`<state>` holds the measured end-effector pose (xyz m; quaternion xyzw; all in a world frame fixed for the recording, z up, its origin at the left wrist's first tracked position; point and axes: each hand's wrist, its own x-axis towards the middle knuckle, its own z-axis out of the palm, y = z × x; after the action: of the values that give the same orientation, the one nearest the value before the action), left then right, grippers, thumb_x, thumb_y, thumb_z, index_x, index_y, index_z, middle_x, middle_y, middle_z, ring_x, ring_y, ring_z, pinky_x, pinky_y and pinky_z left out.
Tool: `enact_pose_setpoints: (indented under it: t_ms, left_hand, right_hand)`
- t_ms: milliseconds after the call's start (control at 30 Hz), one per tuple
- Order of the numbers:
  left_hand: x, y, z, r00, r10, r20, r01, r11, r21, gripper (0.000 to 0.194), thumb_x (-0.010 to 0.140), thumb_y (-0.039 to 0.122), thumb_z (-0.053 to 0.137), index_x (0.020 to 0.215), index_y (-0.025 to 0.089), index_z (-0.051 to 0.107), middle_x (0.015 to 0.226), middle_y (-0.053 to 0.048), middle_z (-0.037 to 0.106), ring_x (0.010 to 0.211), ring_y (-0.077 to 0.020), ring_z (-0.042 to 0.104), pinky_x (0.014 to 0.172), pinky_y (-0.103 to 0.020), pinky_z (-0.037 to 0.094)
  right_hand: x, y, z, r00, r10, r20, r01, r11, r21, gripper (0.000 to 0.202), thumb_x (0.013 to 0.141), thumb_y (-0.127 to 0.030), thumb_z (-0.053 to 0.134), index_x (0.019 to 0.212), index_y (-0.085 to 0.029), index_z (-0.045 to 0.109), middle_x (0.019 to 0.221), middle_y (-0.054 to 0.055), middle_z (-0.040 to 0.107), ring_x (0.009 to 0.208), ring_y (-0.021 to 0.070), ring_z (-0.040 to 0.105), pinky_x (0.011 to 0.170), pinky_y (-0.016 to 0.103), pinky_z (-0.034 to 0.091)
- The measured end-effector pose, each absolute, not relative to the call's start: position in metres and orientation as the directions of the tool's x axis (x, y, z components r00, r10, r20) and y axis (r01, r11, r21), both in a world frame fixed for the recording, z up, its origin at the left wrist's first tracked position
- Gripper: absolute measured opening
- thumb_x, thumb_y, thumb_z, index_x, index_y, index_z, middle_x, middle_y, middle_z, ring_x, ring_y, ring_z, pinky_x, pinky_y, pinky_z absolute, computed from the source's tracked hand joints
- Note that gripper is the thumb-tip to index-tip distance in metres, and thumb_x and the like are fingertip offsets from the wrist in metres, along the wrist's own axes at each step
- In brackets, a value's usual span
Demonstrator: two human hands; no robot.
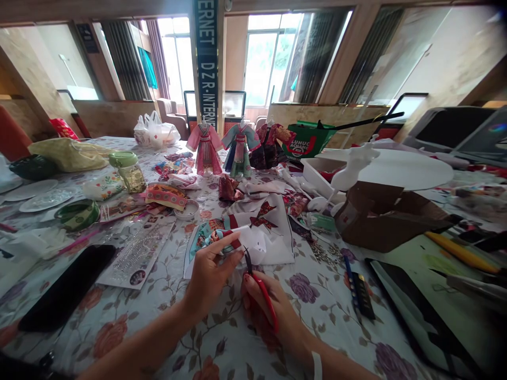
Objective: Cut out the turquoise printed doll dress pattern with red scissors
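Note:
My left hand (214, 266) pinches a piece of printed fabric (216, 237), teal and red with a white underside, between thumb and fingers. Red-handled scissors (263, 295) are in my right hand (269, 306), their dark blades pointing away from me at the fabric's edge by my left fingertips. Whether the blades touch the cloth I cannot tell. Under and behind the held piece lies a larger white cloth (283, 248) with dark red and teal printed figures, spread on the flowered tablecloth (222, 338).
Small dresses (206, 150) stand upright at the back. To the left lie a black phone (67, 287), a sheet of stick-on beads (137, 253), green tape (77, 214) and a jar (132, 171). On the right are a cardboard box (372, 221) and a tablet (415, 311).

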<state>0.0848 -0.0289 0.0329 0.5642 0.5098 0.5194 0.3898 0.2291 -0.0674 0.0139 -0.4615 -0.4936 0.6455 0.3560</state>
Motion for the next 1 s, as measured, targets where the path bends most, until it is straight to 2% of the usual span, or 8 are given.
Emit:
enact_pose_setpoints:
  t_ms: [167,233,467,700,833,1000]
  left_hand:
    - [0.088,-0.029,0.031,-0.075,0.975,0.208,0.211,-0.188,0.959,0.038,0.074,0.029,0.069,0.111,0.020,0.072,0.064,0.001,0.060,0.054,-0.0116,0.044,0.055,-0.023,0.042]
    - [0.089,-0.030,0.030,-0.076,0.974,0.215,0.233,-0.192,0.953,0.039,0.076,0.029,0.067,0.113,0.019,0.071,0.064,0.001,0.059,0.056,-0.0116,0.046,0.057,-0.023,0.043]
    - [0.090,-0.034,0.027,-0.065,0.977,0.203,0.236,-0.182,0.955,0.040,0.077,0.032,0.067,0.115,0.019,0.070,0.068,0.002,0.060,0.052,-0.0086,0.040,0.055,-0.021,0.042]
    - [0.090,-0.034,0.027,-0.068,0.976,0.207,0.223,-0.187,0.957,0.040,0.077,0.032,0.067,0.114,0.019,0.070,0.070,0.001,0.063,0.057,-0.0109,0.048,0.059,-0.023,0.045]
    - [0.091,-0.034,0.028,-0.068,0.975,0.212,0.213,-0.193,0.958,0.038,0.077,0.030,0.068,0.113,0.019,0.070,0.071,0.000,0.064,0.065,-0.0142,0.055,0.062,-0.023,0.046]
    - [0.090,-0.033,0.027,-0.059,0.977,0.206,0.210,-0.190,0.959,0.039,0.077,0.031,0.068,0.114,0.019,0.070,0.077,-0.001,0.066,0.062,-0.0123,0.054,0.062,-0.023,0.047]
  right_hand:
    - [0.231,-0.064,0.004,-0.320,0.925,-0.205,-0.083,-0.243,-0.966,0.042,0.084,-0.057,0.056,0.068,-0.018,0.049,0.053,-0.004,0.054,0.036,0.0078,0.044,0.028,0.016,0.029]
    - [0.231,-0.063,0.001,-0.325,0.922,-0.213,-0.091,-0.254,-0.963,0.043,0.085,-0.058,0.054,0.068,-0.018,0.050,0.052,-0.004,0.053,0.036,0.0076,0.042,0.029,0.016,0.028]
    - [0.229,-0.064,0.005,-0.289,0.936,-0.200,-0.052,-0.224,-0.973,0.046,0.082,-0.059,0.057,0.063,-0.019,0.045,0.049,-0.005,0.048,0.034,0.0066,0.038,0.028,0.016,0.026]
    - [0.228,-0.068,0.007,-0.256,0.933,-0.252,0.002,-0.260,-0.966,0.045,0.081,-0.060,0.058,0.065,-0.020,0.042,0.046,-0.007,0.043,0.034,0.0063,0.033,0.024,0.015,0.021]
    - [0.228,-0.067,0.005,-0.247,0.942,-0.226,0.029,-0.226,-0.974,0.046,0.082,-0.060,0.055,0.064,-0.020,0.042,0.047,-0.006,0.044,0.035,0.0062,0.034,0.026,0.015,0.021]
    - [0.228,-0.069,0.006,-0.238,0.950,-0.201,0.017,-0.203,-0.979,0.046,0.082,-0.058,0.057,0.062,-0.020,0.041,0.044,-0.007,0.042,0.035,0.0054,0.035,0.030,0.015,0.023]
